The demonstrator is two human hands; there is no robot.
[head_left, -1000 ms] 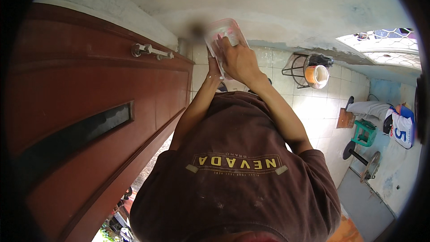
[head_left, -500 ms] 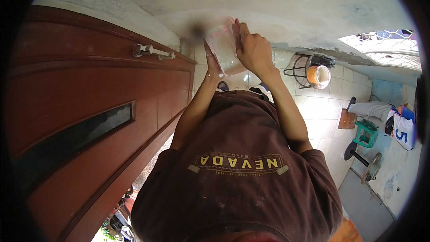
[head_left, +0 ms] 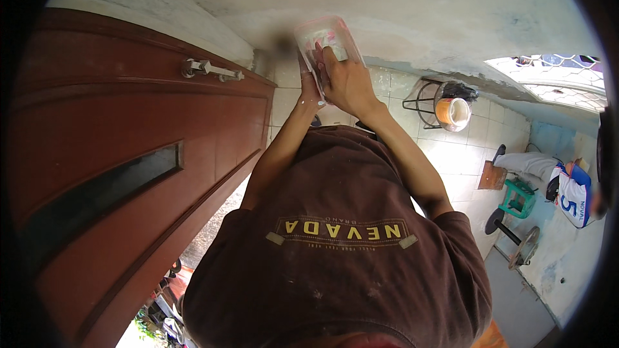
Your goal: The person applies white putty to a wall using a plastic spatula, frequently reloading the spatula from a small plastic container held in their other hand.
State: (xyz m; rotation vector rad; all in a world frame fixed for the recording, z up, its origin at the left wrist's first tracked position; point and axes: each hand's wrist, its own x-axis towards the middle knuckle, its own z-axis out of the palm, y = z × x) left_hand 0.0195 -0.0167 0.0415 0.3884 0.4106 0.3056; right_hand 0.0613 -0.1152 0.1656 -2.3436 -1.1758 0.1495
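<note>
My left hand (head_left: pixel 309 84) grips a shallow, see-through rectangular plastic tray (head_left: pixel 351 45) with pinkish edges, from its left and lower side. The tray is tilted, and whitish paste smears its inside. Reaching over it, my right hand (head_left: pixel 350 87) has its fingers bent down into the tray. Those fingers look closed round a thin, flat pinkish piece, mostly hidden, whose kind I cannot make out. White spots mark my left wrist.
A patchy plastered wall (head_left: pixel 425 19) rises ahead. Left stands a brown wooden door (head_left: pixel 129 116) with a metal bolt (head_left: pixel 209 69). Right are a stool (head_left: pixel 422 106) bearing an orange-and-white tub (head_left: pixel 454 114), a green plastic stool (head_left: pixel 518 198) and another person (head_left: pixel 561 183).
My right hand has moved left and down, from the tray's right edge into its inside. The tray has turned so more of its inside faces me.
</note>
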